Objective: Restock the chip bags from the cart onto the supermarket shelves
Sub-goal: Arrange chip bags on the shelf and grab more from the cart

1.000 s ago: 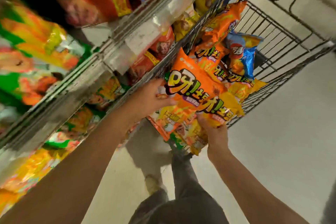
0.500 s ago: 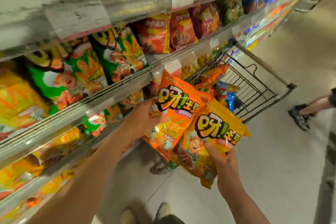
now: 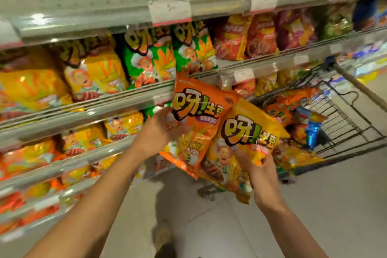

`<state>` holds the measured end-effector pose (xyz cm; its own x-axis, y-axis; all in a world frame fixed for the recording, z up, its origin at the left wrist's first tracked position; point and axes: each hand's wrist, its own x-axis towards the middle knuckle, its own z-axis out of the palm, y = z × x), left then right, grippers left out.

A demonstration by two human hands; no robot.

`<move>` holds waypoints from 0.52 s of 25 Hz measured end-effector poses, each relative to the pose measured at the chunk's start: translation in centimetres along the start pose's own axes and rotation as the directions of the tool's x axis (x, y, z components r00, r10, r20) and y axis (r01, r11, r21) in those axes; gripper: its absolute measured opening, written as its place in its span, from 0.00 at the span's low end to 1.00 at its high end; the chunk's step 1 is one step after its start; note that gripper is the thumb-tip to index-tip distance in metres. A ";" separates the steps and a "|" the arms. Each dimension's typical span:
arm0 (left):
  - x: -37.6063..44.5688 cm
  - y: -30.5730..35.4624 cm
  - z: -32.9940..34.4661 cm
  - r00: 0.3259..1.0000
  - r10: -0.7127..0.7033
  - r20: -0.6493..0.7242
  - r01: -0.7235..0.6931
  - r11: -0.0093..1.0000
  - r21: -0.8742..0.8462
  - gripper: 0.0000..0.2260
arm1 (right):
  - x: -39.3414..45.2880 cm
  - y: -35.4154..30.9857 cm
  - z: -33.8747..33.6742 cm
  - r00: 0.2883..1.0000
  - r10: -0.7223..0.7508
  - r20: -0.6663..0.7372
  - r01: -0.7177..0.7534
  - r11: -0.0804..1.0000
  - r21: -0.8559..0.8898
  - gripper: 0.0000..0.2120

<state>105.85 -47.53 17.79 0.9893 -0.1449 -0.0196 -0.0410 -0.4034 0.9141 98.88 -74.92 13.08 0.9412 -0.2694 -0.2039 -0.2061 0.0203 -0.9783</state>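
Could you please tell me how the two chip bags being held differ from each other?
The orange bag is gripped by the left hand; the yellow bag is gripped by the right hand. The orange bag sits higher and nearer the shelf; the yellow bag overlaps its lower right. Both show the same big logo.

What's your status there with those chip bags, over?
Left hand holds orange bag. Right hand holds yellow bag. Both off the cart, near shelves. Nothing in the way.

Pale grey smooth tiled floor (image 3: pixel 326 205) is stretching below grey metal shelf rails (image 3: pixel 88 6), glare glinting on white paper price tags (image 3: pixel 170 11) above it.
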 end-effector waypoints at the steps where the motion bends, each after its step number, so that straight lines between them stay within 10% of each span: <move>1: -1.5 -0.6 -0.1 0.998 -0.013 -0.054 0.013 1.000 0.007 0.08 | 0.0 0.4 0.4 1.000 -0.009 0.029 0.009 1.000 0.005 0.31; 13: -20.3 -1.9 -9.1 0.903 -0.160 -0.399 0.123 0.985 -0.119 0.17 | -6.6 0.9 12.0 0.896 -0.061 0.440 0.063 0.998 0.010 0.31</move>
<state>87.17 -35.57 20.11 0.9556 0.2946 -0.0025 0.0975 -0.3082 0.9463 95.67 -61.52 13.08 0.9735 0.1816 -0.1388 -0.1436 0.0131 -0.9896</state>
